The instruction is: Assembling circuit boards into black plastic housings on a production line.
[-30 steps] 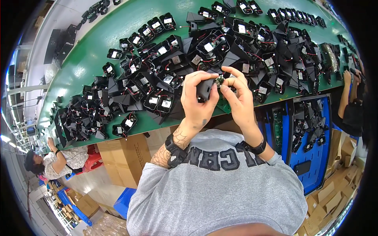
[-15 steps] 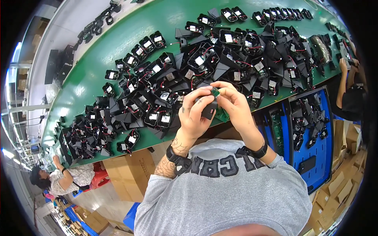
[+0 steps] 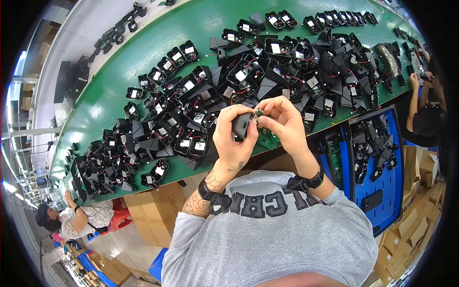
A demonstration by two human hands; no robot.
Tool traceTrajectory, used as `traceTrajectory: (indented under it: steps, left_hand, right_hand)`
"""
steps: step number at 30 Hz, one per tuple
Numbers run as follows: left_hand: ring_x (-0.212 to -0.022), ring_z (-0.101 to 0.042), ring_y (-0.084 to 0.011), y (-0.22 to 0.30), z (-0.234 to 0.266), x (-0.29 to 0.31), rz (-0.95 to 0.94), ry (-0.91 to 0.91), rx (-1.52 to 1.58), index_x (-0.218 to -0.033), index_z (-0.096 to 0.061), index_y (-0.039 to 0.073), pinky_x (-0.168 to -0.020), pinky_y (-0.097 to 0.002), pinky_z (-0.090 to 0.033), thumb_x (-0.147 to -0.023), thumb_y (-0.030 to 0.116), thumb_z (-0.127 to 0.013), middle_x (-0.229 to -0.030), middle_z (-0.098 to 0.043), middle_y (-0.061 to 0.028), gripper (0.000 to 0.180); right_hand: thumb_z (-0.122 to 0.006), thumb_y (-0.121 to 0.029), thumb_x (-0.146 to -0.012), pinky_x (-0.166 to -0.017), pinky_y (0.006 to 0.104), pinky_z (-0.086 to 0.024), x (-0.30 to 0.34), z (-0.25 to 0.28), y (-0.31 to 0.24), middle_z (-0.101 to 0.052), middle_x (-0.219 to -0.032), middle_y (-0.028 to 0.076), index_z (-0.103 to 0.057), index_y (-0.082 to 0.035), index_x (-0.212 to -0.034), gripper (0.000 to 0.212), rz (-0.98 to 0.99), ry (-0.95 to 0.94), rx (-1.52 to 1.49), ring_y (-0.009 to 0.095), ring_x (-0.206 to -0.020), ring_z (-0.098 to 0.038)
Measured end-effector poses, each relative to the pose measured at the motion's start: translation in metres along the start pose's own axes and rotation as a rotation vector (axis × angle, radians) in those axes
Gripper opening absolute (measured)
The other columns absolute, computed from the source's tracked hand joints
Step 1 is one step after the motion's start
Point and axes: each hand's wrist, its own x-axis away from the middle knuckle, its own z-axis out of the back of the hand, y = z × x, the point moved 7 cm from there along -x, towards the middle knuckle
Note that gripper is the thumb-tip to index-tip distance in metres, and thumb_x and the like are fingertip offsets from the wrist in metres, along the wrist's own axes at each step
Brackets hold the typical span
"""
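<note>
In front of my chest, at the table's near edge, both hands meet. My left hand (image 3: 231, 137) is closed around a small black plastic housing (image 3: 241, 126). Fingertips of my right hand (image 3: 284, 123) pinch a small green circuit board (image 3: 258, 114) at the housing's right side; whether the board sits inside the housing or only against it I cannot tell. Just below the fingers, more green circuit boards (image 3: 268, 138) lie on the green table (image 3: 112, 76). Beyond my hands spreads a heap of open black housings (image 3: 246, 71) with red wires and pale square parts.
At the right stands a blue tray (image 3: 382, 196) with black housings and a dark flat object. Cardboard boxes (image 3: 155, 210) are below the table at left and far right. One person (image 3: 71, 220) works at the left end, another person (image 3: 425, 115) at the far right.
My left hand has turned the housing, so a different side with a slot shows. The small board has tilted in my right fingers and shifted slightly left.
</note>
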Motion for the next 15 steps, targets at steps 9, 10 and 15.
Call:
traceTrajectory:
  steps: [9,10,15]
  left_hand:
    - [-0.088,-0.062,-0.0141,-0.048,-0.008,0.007,0.809,-0.067,0.669,-0.125,-0.037,0.009,-0.071,-0.0256,-0.053,-0.085,-0.001,-0.061,-0.102,-0.06,-0.0103,0.047]
    - [-0.084,-0.063,-0.0141,-0.049,-0.01,0.009,0.845,-0.102,0.694,-0.124,-0.037,0.01,-0.065,-0.0257,-0.055,-0.086,0.002,-0.061,-0.099,-0.061,-0.0103,0.045]
    - [-0.085,-0.065,-0.0166,-0.052,-0.011,0.012,0.918,-0.135,0.762,-0.123,-0.038,0.008,-0.064,-0.0311,-0.059,-0.087,0.007,-0.062,-0.101,-0.062,-0.012,0.043]
  right_hand:
    - [-0.081,-0.012,-0.063,-0.099,0.0404,-0.04,-0.009,-0.029,-0.069,-0.055,-0.131,0.011,-0.063,-0.008,-0.092,0.034,0.414,-0.428,0.943,0.03,-0.121,-0.05]
    - [-0.082,-0.013,-0.062,-0.096,0.0405,-0.042,-0.009,-0.03,-0.068,-0.058,-0.127,0.01,-0.065,-0.007,-0.09,0.033,0.444,-0.496,0.949,0.03,-0.118,-0.051]
    - [-0.082,-0.013,-0.061,-0.093,0.0403,-0.044,-0.01,-0.031,-0.07,-0.061,-0.121,0.009,-0.064,-0.007,-0.089,0.034,0.47,-0.504,1.02,0.028,-0.108,-0.055]
